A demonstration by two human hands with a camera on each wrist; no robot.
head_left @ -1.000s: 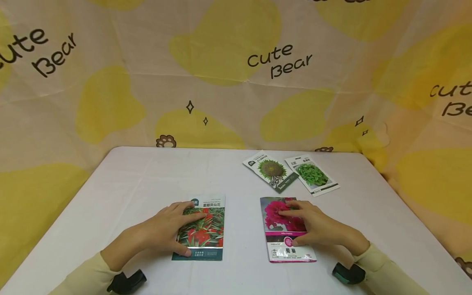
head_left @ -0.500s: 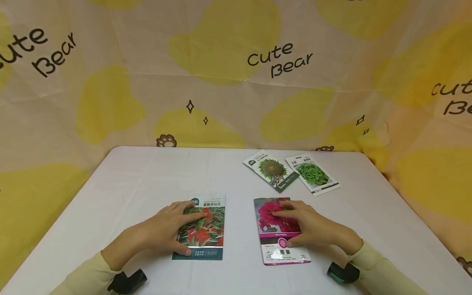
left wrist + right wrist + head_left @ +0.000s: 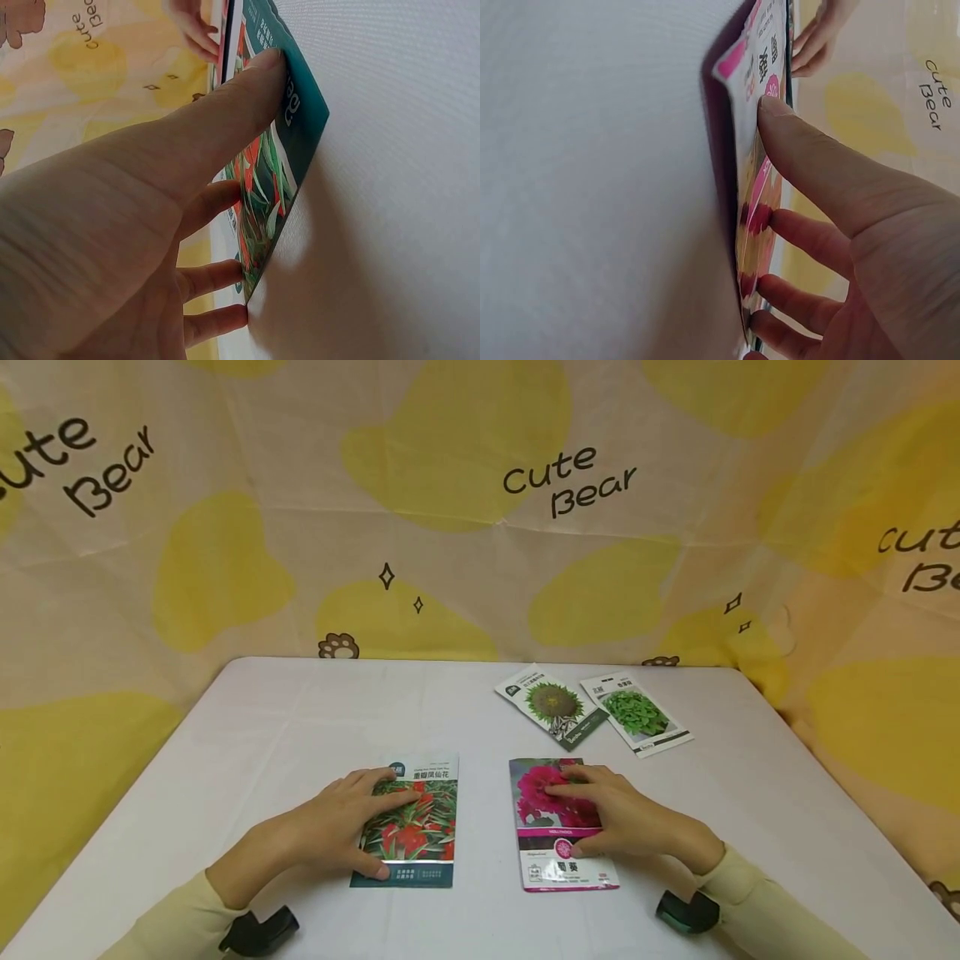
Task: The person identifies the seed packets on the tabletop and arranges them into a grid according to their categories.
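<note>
My left hand (image 3: 333, 822) rests with spread fingers on a seed packet with red flowers (image 3: 408, 839), which lies flat on the white table. In the left wrist view the thumb presses near the packet's dark green end (image 3: 304, 112), and the other fingertips touch its face and edge. To the right, my right hand (image 3: 630, 814) rests likewise on a hollyhock seed packet (image 3: 551, 868) with pink blooms. The right wrist view has its thumb and fingertips on the packet's face, whose pink-edged corner (image 3: 735, 60) lifts slightly from the table. A gap of bare table separates the two packets.
At the back right of the white table (image 3: 300, 710) lie a sunflower seed packet (image 3: 553, 703) and a green-leaf seed packet (image 3: 636, 714), their corners meeting. A yellow-patterned cloth (image 3: 450, 527) hangs behind the table.
My right hand has slid the hollyhock packet left, nearer to the red-flower packet. My left hand and its packet have stayed in place.
</note>
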